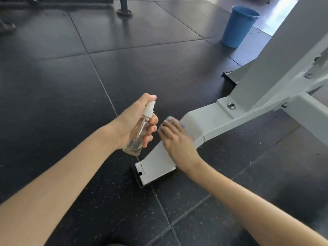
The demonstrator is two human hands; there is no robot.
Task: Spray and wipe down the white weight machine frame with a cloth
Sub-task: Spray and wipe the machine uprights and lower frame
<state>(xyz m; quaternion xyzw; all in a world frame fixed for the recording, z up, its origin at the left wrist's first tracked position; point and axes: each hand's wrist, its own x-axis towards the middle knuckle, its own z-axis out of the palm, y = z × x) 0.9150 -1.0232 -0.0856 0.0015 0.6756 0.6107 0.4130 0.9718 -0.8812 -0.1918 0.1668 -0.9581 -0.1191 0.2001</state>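
Note:
The white weight machine frame [220,116] runs from the right side down to a foot plate on the floor at centre. My left hand [136,121] grips a clear spray bottle [140,132] with a white nozzle, index finger on top, held just left of the frame's foot. My right hand [177,139] lies flat on the sloping foot of the frame, pressing a small pale cloth [168,120] that peeks out beyond the fingertips. Most of the cloth is hidden under the hand.
A blue bucket [237,27] stands on the floor at the back right. A black round-footed post [124,8] rises at the top centre. Dark speckled rubber floor tiles [71,77] cover the ground around the frame.

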